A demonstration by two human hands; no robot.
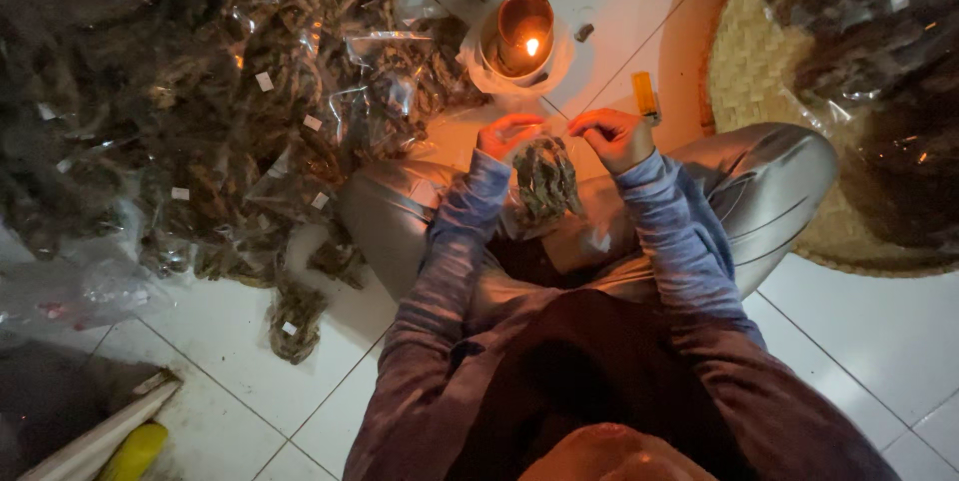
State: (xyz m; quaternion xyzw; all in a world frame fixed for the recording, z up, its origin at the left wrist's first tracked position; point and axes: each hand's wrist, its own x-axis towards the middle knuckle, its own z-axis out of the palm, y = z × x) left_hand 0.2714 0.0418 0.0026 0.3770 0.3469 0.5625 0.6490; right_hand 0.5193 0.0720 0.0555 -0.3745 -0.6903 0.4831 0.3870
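Above the folded knees, the left hand [504,134] and right hand [611,136] each pinch a top corner of a clear bag of dried leaves [545,181], grip clenched on the plastic (the light is dim, so the pinch looks firm at best). Beyond sit an orange lighter [644,94] and a lit candle [522,33] on the tiled floor [879,331]; filled bags [200,91] are heaped leftward.

Dim room, pale square-tiled floor [879,341] catching an orange glow from a small lit candle in a round holder [524,33]. A heap of clear plastic packets of dark dried matter [200,91] sprawls alongside; a round woven bamboo tray [744,71], possibly, sits opposite.
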